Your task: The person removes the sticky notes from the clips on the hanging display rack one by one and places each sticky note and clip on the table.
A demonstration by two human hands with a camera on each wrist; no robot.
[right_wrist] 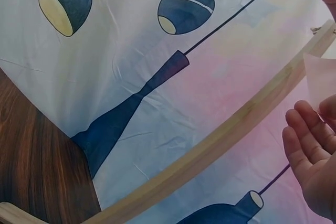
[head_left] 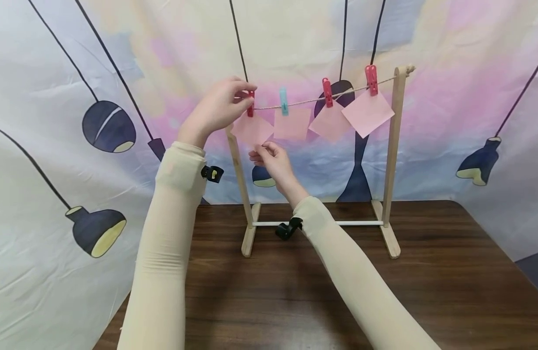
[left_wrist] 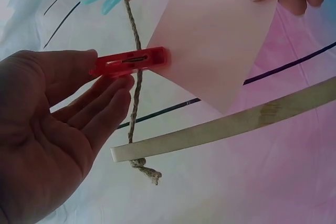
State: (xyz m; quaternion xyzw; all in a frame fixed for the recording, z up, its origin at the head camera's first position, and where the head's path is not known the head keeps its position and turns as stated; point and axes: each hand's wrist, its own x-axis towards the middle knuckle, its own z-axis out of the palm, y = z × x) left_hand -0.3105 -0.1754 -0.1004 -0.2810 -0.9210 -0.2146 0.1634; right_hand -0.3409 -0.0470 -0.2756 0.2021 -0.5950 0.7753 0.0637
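My left hand [head_left: 222, 104] pinches the handle end of a red clothespin [left_wrist: 131, 62] between thumb and fingers. The clothespin's other end sits over the twine [left_wrist: 132, 30] and the corner of a pink paper square [left_wrist: 210, 40]. Below it, my right hand [head_left: 275, 163] pinches the lower corner of that same paper between thumb and fingertips. In the right wrist view only a strip of the paper [right_wrist: 321, 80] shows above the right hand [right_wrist: 315, 156]. Rightward along the line, a light blue clothespin [head_left: 284, 101] holds another pink square [head_left: 291, 125].
Farther right, red clothespins [head_left: 327, 92] hold two more pink squares [head_left: 368, 114]. The twine runs between wooden posts [head_left: 393, 155] joined by a white bar [head_left: 358, 223] on a dark wooden table [head_left: 260, 291]. Behind hangs a cloth [head_left: 185, 48] printed with lamps.
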